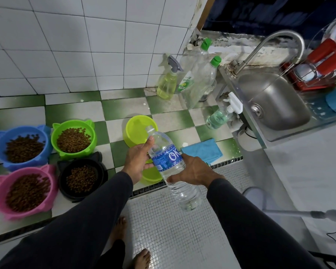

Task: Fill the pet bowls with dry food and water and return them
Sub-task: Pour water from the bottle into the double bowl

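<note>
Both hands hold a clear water bottle [170, 162] (blue label, cap off) tilted over the checkered floor [184, 117]. The right hand [192, 171] has its fingers clamped round the bottle's middle; the left hand [139, 160] cups it near the neck, thumb curled against the shoulder. The bottle's mouth is above a lime bowl [138, 133]. Four bowls of dry food sit to the left: blue [0, 144], green [74, 152], pink [0, 193], black [63, 183].
</note>
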The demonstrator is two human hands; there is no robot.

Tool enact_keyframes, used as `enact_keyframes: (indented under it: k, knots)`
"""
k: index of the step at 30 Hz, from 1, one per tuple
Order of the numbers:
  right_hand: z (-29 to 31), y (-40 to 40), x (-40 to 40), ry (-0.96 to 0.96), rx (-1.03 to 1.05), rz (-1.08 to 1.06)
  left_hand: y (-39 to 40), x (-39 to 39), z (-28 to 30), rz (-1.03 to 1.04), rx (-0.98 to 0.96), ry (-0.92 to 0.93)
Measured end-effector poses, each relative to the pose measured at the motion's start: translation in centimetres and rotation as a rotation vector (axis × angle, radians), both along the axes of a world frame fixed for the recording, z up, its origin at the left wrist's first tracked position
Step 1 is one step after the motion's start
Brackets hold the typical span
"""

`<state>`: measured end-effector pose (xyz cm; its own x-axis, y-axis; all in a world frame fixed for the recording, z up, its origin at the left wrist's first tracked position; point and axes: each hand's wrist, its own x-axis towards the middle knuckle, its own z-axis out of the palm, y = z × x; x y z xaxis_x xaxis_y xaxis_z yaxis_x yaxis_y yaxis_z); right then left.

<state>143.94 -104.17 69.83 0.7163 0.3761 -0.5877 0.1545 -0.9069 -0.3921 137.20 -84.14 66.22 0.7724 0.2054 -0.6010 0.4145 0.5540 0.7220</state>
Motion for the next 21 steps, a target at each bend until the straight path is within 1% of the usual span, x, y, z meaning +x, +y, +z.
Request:
enact_keyframes:
  k: [21]
  knots:
    - [0.33,0.45,-0.03,0.011,-0.021,0.005,0.38,0.07,-0.73,-0.006,-0.019,-0.019]
